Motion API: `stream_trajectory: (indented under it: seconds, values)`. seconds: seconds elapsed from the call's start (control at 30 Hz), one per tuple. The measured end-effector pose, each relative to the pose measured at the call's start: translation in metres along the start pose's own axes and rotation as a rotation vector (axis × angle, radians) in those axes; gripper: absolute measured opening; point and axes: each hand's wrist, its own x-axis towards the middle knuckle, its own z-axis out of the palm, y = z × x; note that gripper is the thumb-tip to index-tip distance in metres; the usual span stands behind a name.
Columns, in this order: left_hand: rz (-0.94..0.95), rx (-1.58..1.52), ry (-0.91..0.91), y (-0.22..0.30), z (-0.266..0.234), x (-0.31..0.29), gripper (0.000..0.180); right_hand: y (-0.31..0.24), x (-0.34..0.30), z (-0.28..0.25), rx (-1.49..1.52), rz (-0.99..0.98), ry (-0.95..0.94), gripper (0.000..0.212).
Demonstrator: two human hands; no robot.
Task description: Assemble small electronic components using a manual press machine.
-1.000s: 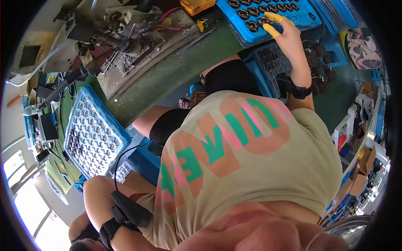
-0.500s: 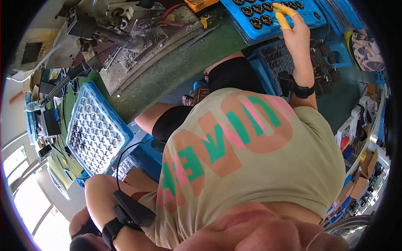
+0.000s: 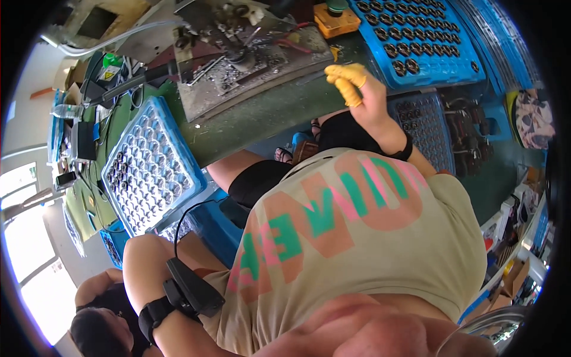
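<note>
My right hand (image 3: pixel 364 95), with yellow covers on the thumb and some fingers, is raised over the near edge of the green bench. Its fingers are curled together, and whatever they hold, if anything, is hidden. Just beyond and to its right is a blue tray (image 3: pixel 431 78) with rows of dark round parts (image 3: pixel 411 49). To the hand's left stands a grimy metal machine (image 3: pixel 238 50) on a plate scattered with metal chips. My left arm (image 3: pixel 143 262) bends at the lower left with a black strap around it; the left hand is out of view.
A blue-rimmed tray (image 3: pixel 199 187) with clear pockets, several filled with dark parts, stands on the left. An orange box with a green button (image 3: pixel 337 19) sits by the machine. A lower tray (image 3: pixel 425 128) lies at the right. Another person (image 3: pixel 107 321) is at lower left.
My right hand has left the blue tray and come left and nearer, its fingers now curled in. The whole view has shifted, and more of the other person shows.
</note>
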Motion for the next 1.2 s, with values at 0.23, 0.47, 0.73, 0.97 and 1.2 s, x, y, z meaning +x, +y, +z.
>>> stream_trajectory:
  seconds: [0.23, 0.47, 0.73, 0.97, 1.2]
  values:
    - [-0.012, 0.004, 0.055, -0.003, 0.002, -0.013, 0.038, 0.013, -0.013, 0.031, 0.125, 0.053, -0.109, 0.018]
    - [-0.078, 0.005, 0.092, -0.008, 0.011, -0.016, 0.039, 0.021, -0.015, 0.033, 0.143, 0.135, -0.102, 0.020]
    - [-0.141, -0.015, 0.142, -0.007, 0.009, -0.008, 0.040, 0.023, -0.017, 0.034, 0.144, 0.134, -0.126, 0.020]
    - [-0.103, 0.007, 0.086, -0.017, 0.009, -0.017, 0.038, 0.020, -0.015, 0.033, 0.112, 0.107, -0.132, 0.019]
    - [-0.034, 0.010, 0.033, -0.035, -0.002, -0.015, 0.035, 0.018, -0.016, 0.034, 0.149, 0.100, -0.173, 0.021]
